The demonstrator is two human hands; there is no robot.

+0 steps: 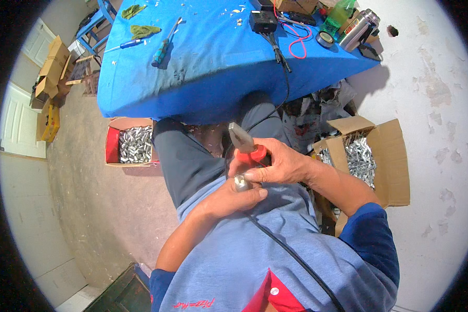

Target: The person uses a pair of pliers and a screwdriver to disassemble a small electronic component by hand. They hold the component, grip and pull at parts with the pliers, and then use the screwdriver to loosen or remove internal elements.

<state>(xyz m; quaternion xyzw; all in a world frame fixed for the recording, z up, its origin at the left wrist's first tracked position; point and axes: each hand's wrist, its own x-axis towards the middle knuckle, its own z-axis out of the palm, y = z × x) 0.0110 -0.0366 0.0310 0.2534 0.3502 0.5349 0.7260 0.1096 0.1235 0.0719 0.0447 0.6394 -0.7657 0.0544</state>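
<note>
Head view: I am seeing the left hand pinching a small metal piece between thumb and fingers. Just above that grip, the right hand is clasping red-handled pliers, its thumb touching the piece. A red-sided box is standing left of the grip, an open cardboard box right.

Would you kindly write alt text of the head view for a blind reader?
The right hand holds red-handled pliers; the left hand grips a small silvery metal part. Open boxes of metal pieces flank the legs, near a blue-covered table.
</note>
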